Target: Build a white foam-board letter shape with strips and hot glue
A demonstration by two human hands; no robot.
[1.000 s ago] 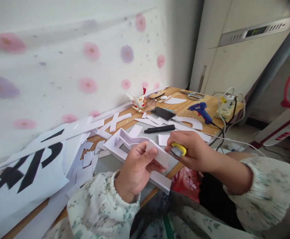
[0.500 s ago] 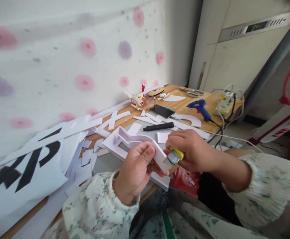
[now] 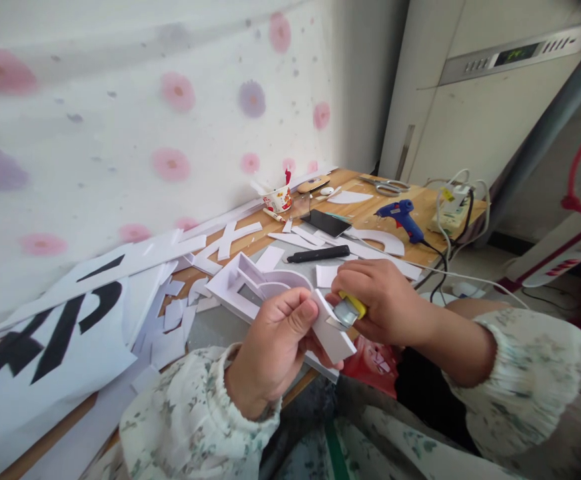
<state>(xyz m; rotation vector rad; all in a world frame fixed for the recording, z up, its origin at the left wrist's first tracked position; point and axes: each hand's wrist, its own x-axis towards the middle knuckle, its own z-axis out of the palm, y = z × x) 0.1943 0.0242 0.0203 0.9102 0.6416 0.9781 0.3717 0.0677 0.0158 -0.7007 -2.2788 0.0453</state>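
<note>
My left hand (image 3: pixel 280 340) pinches a white foam board strip (image 3: pixel 334 333) between thumb and fingers, its free end slanting down to the right. Closed around a yellow utility knife (image 3: pixel 353 307) is my right hand (image 3: pixel 383 300). The knife's wide metal head lies against the strip's right edge; the blade tip itself is hard to make out. Behind my left hand, a white foam board letter frame (image 3: pixel 233 300) with upright walls and a curved inner wall rests on a grey mat (image 3: pixel 205 330).
A black knife-like tool (image 3: pixel 319 254), a black flat plate (image 3: pixel 325 223) and white offcuts lie beyond my hands. Farther right are a blue glue gun (image 3: pixel 401 219), scissors (image 3: pixel 388 186) and a power strip (image 3: pixel 454 217). Printed sheets (image 3: pixel 70 333) cover the left side. A paper cup (image 3: pixel 277 199) stands behind.
The strip in my left hand has turned and shows more of its broad face. The knife head has shifted slightly up and left along its edge.
</note>
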